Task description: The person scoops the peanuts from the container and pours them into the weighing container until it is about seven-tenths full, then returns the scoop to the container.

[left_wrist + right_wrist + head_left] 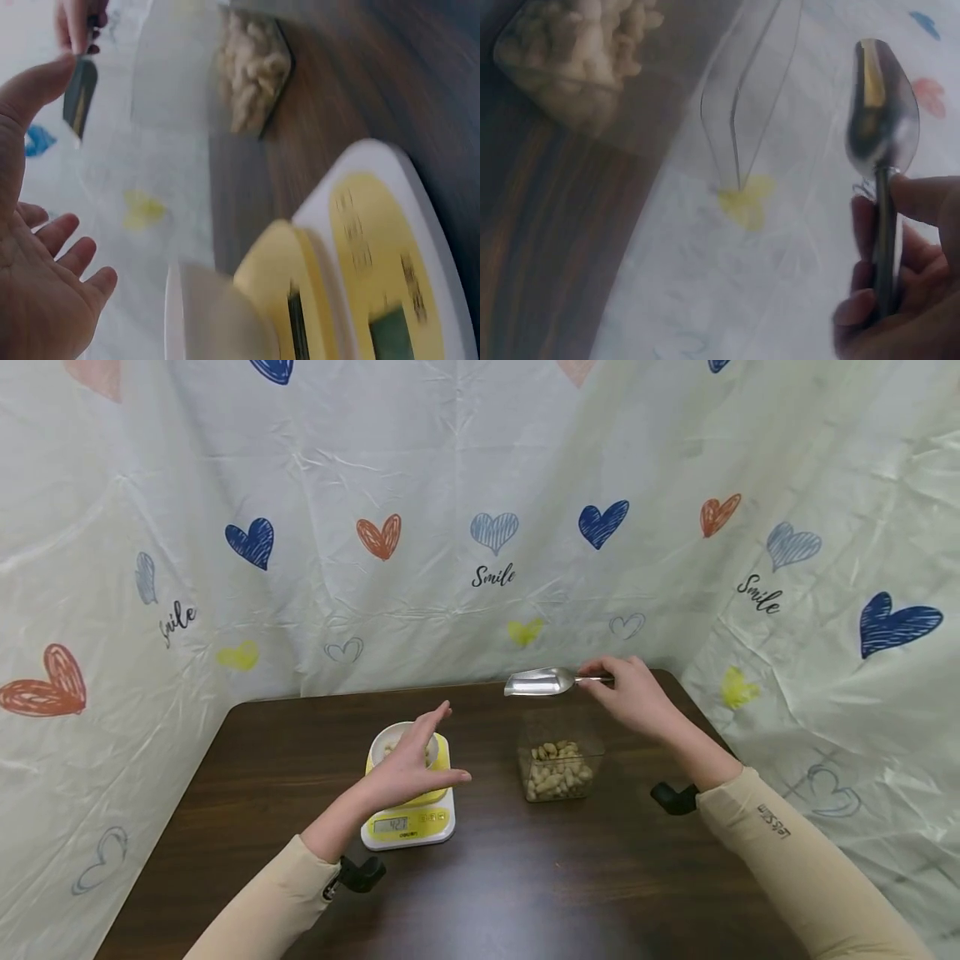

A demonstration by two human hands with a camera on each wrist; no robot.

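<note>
A metal scoop is gripped by its handle in my right hand, held above and behind a clear plastic container. Peanuts in their shells fill the lower part of that container. My left hand hovers over the yellow and white kitchen scale, thumb and fingers spread with nothing between them. On the scale sits a white bowl with some peanuts in it, partly hidden by the left hand. In the right wrist view the scoop looks empty.
Everything stands on a dark wooden table. A white curtain printed with hearts hangs along its back and sides. The scale's display shows digits, seemingly 427 with an unclear decimal point.
</note>
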